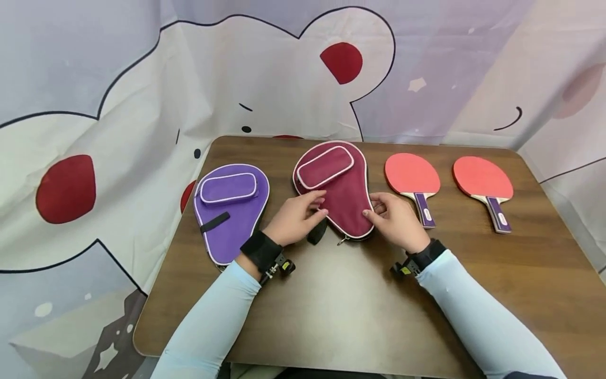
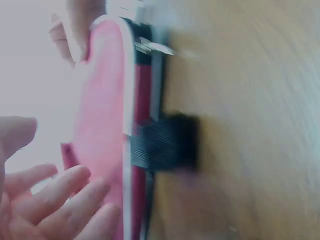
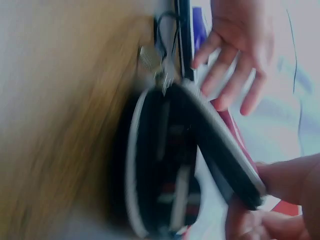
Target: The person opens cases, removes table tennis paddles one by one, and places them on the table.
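Note:
A maroon table tennis paddle case [image 1: 338, 202] with white piping lies near the back middle of the table, its narrow end towards me. My right hand [image 1: 395, 218] pinches the edge of its top cover; in the right wrist view the unzipped side gapes there. Inside the gap, a dark interior [image 3: 175, 150] shows blurred light and reddish bands. My left hand [image 1: 295, 216] is at the case's left side, fingers extended over the cover and gripping nothing. A black strap [image 2: 165, 142] sticks out on that side, and the zip pull [image 1: 343, 240] hangs at the narrow end.
To the left lies a purple paddle case [image 1: 232, 216] with a black strap. Two red paddles, one nearer [image 1: 412, 173] and one farther right [image 1: 483, 179], lie with their handles towards me. A printed cloth [image 1: 265, 79] hangs behind the wooden table [image 1: 350, 316].

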Tool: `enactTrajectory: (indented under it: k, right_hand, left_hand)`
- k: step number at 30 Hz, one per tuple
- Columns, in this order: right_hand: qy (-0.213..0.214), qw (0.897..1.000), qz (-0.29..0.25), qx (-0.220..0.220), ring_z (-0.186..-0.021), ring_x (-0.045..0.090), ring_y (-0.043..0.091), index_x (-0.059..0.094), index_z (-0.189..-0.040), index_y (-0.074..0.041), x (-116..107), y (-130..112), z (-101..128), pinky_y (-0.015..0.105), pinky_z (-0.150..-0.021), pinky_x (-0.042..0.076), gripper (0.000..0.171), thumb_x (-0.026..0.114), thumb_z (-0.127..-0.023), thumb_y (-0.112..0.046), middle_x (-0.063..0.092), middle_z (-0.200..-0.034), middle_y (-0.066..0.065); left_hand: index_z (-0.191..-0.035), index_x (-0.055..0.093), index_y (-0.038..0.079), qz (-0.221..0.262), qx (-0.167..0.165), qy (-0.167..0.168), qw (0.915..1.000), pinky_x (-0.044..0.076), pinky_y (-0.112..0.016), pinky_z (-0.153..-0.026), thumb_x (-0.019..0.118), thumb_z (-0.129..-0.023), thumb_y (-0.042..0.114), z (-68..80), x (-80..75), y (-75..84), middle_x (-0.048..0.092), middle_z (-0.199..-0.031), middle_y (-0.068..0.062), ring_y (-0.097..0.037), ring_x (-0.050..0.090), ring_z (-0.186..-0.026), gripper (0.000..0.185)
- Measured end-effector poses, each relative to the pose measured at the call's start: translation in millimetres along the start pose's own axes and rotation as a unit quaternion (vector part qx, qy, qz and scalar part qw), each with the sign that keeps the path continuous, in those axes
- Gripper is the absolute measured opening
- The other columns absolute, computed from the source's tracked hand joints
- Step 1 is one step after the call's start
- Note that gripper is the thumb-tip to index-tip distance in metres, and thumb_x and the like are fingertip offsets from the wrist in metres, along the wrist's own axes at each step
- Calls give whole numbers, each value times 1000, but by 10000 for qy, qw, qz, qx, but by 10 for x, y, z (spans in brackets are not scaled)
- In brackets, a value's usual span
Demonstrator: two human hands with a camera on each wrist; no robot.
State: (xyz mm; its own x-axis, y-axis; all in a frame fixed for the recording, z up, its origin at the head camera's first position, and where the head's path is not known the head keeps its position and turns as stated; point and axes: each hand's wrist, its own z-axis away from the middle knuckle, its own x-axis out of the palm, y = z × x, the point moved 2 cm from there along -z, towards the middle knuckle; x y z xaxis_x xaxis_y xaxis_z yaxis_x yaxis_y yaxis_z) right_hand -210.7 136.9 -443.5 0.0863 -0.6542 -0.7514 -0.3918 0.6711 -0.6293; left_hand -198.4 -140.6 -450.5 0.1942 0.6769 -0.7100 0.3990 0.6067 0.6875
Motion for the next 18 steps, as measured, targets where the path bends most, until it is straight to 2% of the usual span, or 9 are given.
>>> enactTrajectory:
  k: [2,4,6,8,10,11,13,15,18]
  right_hand:
    - [455,9977,30,-495,-90,72,26,70,-134,5,36,-130,69,46,-78,59,41,83,-98,-7,73,-103,12]
    - [782,9905,98,-1130,-87,69,24,72,-133,3,105,-299,143,44,-75,58,43,86,-94,-5,71,-103,11]
    - [938,9798,177,-1757,-84,66,22,73,-133,1,202,-468,220,41,-71,56,44,89,-92,-5,70,-103,10]
    - [953,9698,240,-2230,-81,64,19,75,-133,-3,300,-606,286,39,-68,56,47,91,-89,-5,70,-104,8]
    - [878,9631,289,-2529,-81,63,16,76,-134,-6,381,-706,324,37,-67,56,48,92,-89,-7,70,-105,6]
    - [810,9608,306,-2634,-81,63,15,76,-134,-7,414,-741,331,37,-68,56,48,92,-89,-8,69,-106,5]
    - [620,9587,275,-2762,-82,62,13,77,-135,-10,457,-780,325,35,-69,56,47,91,-91,-11,68,-108,3]
    - [355,9586,189,-2821,-85,62,12,77,-137,-12,468,-785,296,34,-71,56,44,89,-94,-14,68,-110,1]
    - [31,9632,261,-2673,-89,64,12,79,-137,-16,429,-726,223,35,-74,56,37,83,-100,-22,67,-113,0]
  left_hand:
    - [-153,61,5,707,-163,467,9963,60,-36,-99,65,-113,28,61,-64,56,77,-132,-8,-22,76,-117,46]
    - [-148,64,3,1518,-366,857,9840,63,-36,-89,64,-113,27,151,-108,122,80,-120,-9,-24,80,-106,42]
    - [-144,64,1,2307,-594,1098,9650,65,-38,-82,62,-114,29,266,-127,191,81,-111,-11,-27,81,-99,41]
    - [-141,61,-2,3037,-774,1237,9415,67,-39,-78,60,-116,29,367,-130,245,81,-106,-17,-30,82,-94,41]
    - [-136,60,-3,3389,-947,1398,9255,67,-39,-74,58,-116,30,452,-132,269,80,-101,-20,-30,82,-87,38]
    - [-132,60,-3,3432,-994,1496,9219,67,-38,-72,59,-116,29,485,-136,265,79,-98,-21,-30,82,-84,36]
    - [-123,62,-4,3364,-1030,1730,9200,66,-37,-69,61,-115,25,534,-160,241,78,-93,-22,-31,81,-78,31]
    - [-114,64,-4,3205,-1075,1913,9215,66,-34,-66,65,-113,22,567,-186,197,78,-88,-20,-32,80,-74,25]
    - [-104,67,-3,2976,-1094,1962,9279,65,-34,-66,67,-110,16,599,-232,157,78,-84,-18,-35,79,-73,20]
